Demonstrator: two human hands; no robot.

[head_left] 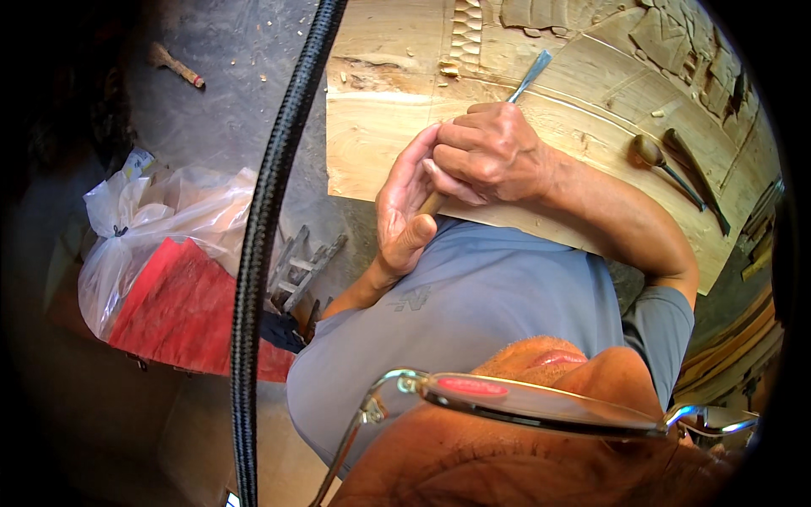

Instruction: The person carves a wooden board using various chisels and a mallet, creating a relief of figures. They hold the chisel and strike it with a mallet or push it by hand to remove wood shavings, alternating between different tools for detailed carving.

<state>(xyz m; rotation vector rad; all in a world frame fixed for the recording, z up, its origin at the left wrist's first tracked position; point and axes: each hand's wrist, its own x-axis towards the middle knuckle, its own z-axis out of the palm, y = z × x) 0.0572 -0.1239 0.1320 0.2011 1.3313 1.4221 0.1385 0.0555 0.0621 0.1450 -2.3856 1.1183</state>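
Grey floor runs off to my left, where a knotted clear plastic bag sits by something flat and red; up ahead it's all pale wooden board, carved deep along its far right side. Right at the board's near edge, there's the chisel! My right hand has it, fingers curled tight round the tool, steel poking out on the far side. Look at that long axis: a clean slant, wooden handle low at the left near my shirt, blade up and away to the right, over the wood. Whether the tip touches, I can't tell. My left hand is the one nearer the butt, palm spread and cupped beside the handle, thumb well apart. Off to the right, a round-handled tool lies beside a dark one.
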